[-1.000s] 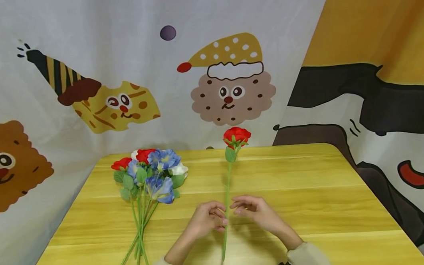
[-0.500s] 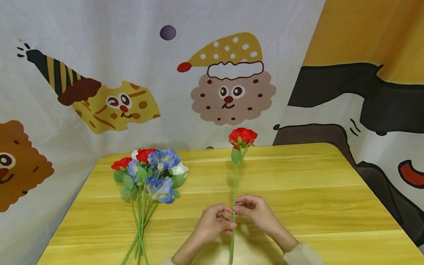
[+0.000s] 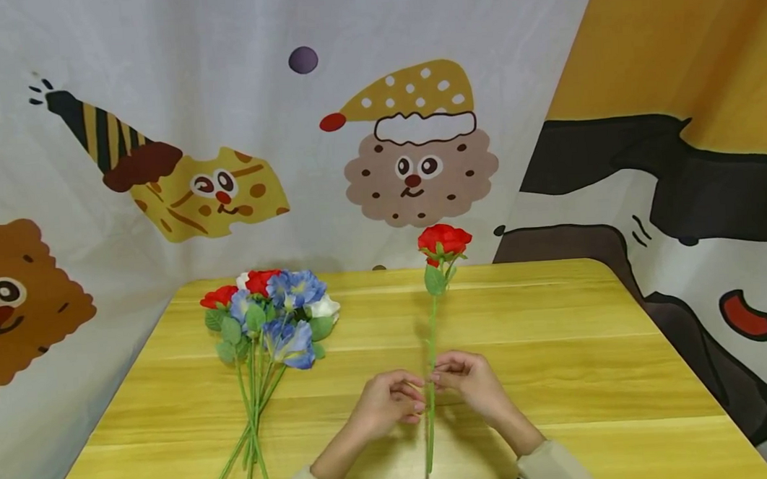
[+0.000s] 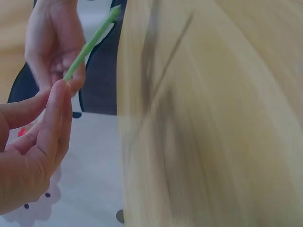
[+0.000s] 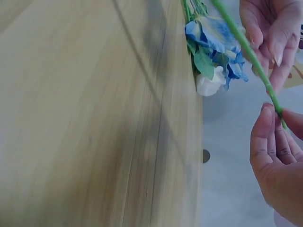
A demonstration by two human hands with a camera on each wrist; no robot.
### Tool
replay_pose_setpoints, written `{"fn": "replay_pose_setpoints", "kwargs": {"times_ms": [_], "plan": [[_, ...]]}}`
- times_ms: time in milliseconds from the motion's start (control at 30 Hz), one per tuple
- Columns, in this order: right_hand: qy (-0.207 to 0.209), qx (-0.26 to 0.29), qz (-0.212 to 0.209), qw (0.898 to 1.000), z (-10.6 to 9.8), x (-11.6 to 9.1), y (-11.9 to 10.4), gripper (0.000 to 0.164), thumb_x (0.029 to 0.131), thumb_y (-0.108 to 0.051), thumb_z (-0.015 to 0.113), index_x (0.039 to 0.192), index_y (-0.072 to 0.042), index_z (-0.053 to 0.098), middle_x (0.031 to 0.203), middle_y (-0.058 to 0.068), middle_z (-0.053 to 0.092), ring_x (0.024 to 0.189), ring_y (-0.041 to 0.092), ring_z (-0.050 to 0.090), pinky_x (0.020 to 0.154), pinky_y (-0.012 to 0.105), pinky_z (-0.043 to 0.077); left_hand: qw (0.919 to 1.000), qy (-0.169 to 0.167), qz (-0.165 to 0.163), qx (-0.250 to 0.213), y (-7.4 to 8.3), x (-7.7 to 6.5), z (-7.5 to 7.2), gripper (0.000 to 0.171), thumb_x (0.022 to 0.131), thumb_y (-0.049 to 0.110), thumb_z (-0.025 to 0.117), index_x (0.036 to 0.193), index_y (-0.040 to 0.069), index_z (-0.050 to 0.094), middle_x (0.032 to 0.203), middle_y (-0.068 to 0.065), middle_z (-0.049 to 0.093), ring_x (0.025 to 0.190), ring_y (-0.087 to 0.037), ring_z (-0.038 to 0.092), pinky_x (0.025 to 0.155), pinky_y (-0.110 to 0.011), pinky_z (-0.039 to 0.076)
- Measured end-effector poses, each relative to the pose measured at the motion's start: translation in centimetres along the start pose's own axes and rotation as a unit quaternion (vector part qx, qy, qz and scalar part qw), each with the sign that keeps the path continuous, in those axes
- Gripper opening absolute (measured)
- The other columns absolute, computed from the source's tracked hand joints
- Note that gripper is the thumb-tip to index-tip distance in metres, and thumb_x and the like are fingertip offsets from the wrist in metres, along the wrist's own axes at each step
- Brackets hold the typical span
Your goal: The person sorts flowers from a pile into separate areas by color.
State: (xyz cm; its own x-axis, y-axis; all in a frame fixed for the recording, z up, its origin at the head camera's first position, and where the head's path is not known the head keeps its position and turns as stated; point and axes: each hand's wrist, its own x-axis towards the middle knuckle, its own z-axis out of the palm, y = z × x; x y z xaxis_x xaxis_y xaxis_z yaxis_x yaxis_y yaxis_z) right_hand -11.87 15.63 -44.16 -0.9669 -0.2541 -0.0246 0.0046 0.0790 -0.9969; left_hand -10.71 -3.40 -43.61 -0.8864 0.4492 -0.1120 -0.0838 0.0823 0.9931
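Above the near part of the wooden table (image 3: 560,375), a red rose (image 3: 444,240) is held nearly upright, bloom uppermost, its green stem (image 4: 92,43) pinched between the thumb and fingertips of the right hand (image 3: 470,383). Just across the stem is the left hand (image 3: 382,406), its fingers loosely bent and, in the right wrist view, parted from the thumb; whether a fingertip grazes the stem cannot be told. A bunch of flowers (image 3: 255,317) lies to the left, well apart. The step seems to be handling this single stem; a light but firm pinch should suit it, since the bloom probably makes it top-heavy and apt to swivel, and the left fingers would best steady it lower down. Compared with half a second ago, the bloom sits slightly higher and farther right, and the left thumb, which then overlapped the stem, now shows a narrow gap from it in the head view.
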Motion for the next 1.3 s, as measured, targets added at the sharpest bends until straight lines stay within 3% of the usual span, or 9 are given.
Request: {"fn": "replay_pose_setpoints", "kwargs": {"times_ms": [267,433,733,967,1300], "plan": [[-0.003,0.013,0.031,0.999,-2.6,-0.4,0.4,0.026,0.086,0.008,0.058,0.105,0.023,0.051,0.089,0.027,0.062,0.071,0.023,0.065,0.067,0.040,0.058,0.9993,0.037,0.001,0.003,0.7,-0.7,-2.7,0.029,0.082,-0.013,0.061,0.110,-0.012,0.057,0.089,-0.018,0.062,0.077,-0.028,0.064,0.069,-0.040,0.058],[0.009,-0.004,0.045,0.999,-4.9,-0.8,0.5,0.027,0.087,0.007,0.057,0.107,0.024,0.049,0.089,0.026,0.062,0.070,0.026,0.064,0.065,0.039,0.058,0.9976,0.066,0.000,0.018,1.0,-1.6,-4.9,0.029,0.084,-0.008,0.062,0.111,-0.012,0.055,0.091,-0.019,0.062,0.079,-0.029,0.064,0.070,-0.042,0.058],[0.047,-0.047,0.063,0.996,-9.4,-1.3,0.7,0.031,0.088,0.007,0.056,0.112,0.025,0.047,0.088,0.021,0.063,0.067,0.019,0.063,0.063,0.036,0.058,0.9933,0.112,-0.003,0.030,0.8,-3.3,-8.3,0.029,0.086,-0.008,0.060,0.112,-0.016,0.052,0.092,-0.020,0.061,0.082,-0.033,0.063,0.070,-0.043,0.058],[0.103,-0.089,0.097,0.986,-13.0,-1.7,0.6,0.033,0.088,0.006,0.056,0.114,0.025,0.048,0.086,0.017,0.065,0.067,0.020,0.064,0.064,0.038,0.058,0.9891,0.141,-0.020,0.036,0.4,-4.8,-11.0,0.034,0.086,-0.005,0.060,0.117,-0.016,0.050,0.097,-0.020,0.059,0.083,-0.026,0.062,0.074,-0.040,0.057],[0.149,-0.169,0.129,0.966,-17.5,-3.1,1.3,0.029,0.088,0.006,0.055,0.110,0.025,0.051,0.083,0.013,0.065,0.069,0.021,0.063,0.063,0.037,0.058,0.9760,0.200,-0.077,0.036,0.1,-7.1,-13.7,0.037,0.089,-0.004,0.058,0.123,-0.014,0.048,0.105,-0.023,0.058,0.092,-0.032,0.061,0.078,-0.039,0.056]]}}
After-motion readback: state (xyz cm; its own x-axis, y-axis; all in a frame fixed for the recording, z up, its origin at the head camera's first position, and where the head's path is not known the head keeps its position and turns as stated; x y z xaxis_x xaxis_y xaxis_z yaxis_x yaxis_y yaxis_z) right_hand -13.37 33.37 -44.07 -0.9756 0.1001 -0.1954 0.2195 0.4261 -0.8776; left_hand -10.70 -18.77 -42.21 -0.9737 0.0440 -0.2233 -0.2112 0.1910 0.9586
